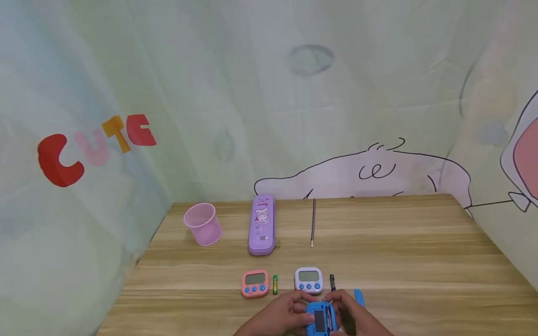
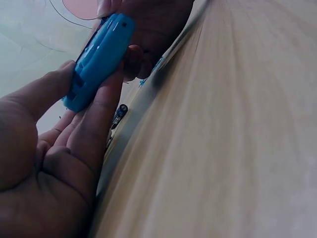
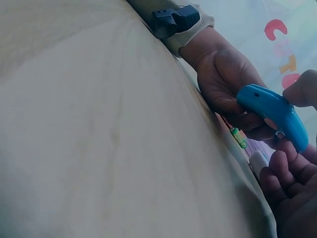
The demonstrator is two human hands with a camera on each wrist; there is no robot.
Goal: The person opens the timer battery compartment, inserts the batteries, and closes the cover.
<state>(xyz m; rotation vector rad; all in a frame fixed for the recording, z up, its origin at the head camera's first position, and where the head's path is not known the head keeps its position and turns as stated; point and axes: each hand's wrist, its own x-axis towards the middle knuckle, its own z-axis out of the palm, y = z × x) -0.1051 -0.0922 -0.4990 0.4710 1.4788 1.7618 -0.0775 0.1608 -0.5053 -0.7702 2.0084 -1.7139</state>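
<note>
Between my two hands is a blue digital timer [image 1: 320, 317], its back facing up with the battery slot uncovered. A slim battery [image 1: 329, 315] lies in that slot, on the right side. My left hand [image 1: 285, 313] grips the timer's left side, thumb on its back, fingers underneath. From the other side my right hand [image 1: 357, 313] pinches it, with the thumb [image 3: 303, 90] on one face and fingertips [image 3: 287, 148] at its far edge. Just past the right hand lies a small blue battery cover [image 1: 359, 297]. A dark battery [image 1: 332, 282] rests on the table above the timer.
A white timer [image 1: 308, 280], a green battery [image 1: 275, 284] and a pink timer [image 1: 255, 283] line up before the hands. Farther back are a pink cup [image 1: 203, 225], a purple pencil case [image 1: 261, 226] and a pencil [image 1: 313, 224]. A printed curtain [image 1: 252, 102] borders the wooden table [image 1: 399, 242].
</note>
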